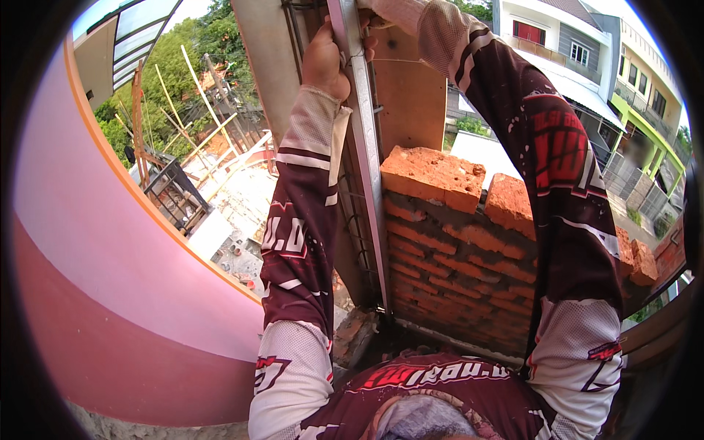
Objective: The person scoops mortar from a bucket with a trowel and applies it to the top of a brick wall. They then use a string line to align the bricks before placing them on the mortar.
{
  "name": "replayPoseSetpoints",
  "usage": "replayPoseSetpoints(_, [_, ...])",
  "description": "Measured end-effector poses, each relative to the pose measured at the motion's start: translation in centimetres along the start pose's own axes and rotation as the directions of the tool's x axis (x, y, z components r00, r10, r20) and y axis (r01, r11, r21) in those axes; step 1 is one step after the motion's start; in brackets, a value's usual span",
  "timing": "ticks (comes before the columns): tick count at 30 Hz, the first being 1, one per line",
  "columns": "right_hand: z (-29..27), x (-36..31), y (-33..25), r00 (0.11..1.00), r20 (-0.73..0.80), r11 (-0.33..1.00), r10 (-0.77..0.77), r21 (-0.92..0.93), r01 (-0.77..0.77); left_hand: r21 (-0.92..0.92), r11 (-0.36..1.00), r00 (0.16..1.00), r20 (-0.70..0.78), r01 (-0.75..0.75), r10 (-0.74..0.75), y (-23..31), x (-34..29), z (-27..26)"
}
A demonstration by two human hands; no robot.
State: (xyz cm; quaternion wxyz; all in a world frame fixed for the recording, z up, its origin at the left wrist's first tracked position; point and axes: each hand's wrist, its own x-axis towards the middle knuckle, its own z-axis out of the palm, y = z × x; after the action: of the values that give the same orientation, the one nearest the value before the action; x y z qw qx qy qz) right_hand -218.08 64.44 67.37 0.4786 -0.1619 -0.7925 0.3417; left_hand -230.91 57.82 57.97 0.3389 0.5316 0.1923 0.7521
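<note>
Pink walling (139, 220) fills the frame's left; brickwork (455, 253) stands right of centre. Your left hand (325, 64) grips a long metal bar (364, 139) running from top centre to lower middle. Your right hand (378, 17) is beside it at the top edge, partly out of view; I cannot tell whether it grips anything.

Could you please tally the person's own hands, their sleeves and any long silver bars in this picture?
Left hand and right hand, partly out of frame: 2
Left sleeve and right sleeve: 2
Silver bar: 1
Total: 5
</note>
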Motion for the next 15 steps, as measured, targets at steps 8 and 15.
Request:
replayPoseSetpoints(8, [-0.9, 2.5, 2.1, 0.995, 0.096, 1.000, 0.002, 0.008, -0.003, 0.119, 0.993, 0.999, -0.036, -0.011, 0.015, 0.2, 1.1, -0.6])
replayPoseSetpoints(15, [-2.6, 2.3, 3.2, 0.977, 0.199, 0.920, 0.075, 0.365, -0.145, 0.105, 0.992, 0.993, -0.085, -0.071, 0.080, -0.9, 0.7, -1.1])
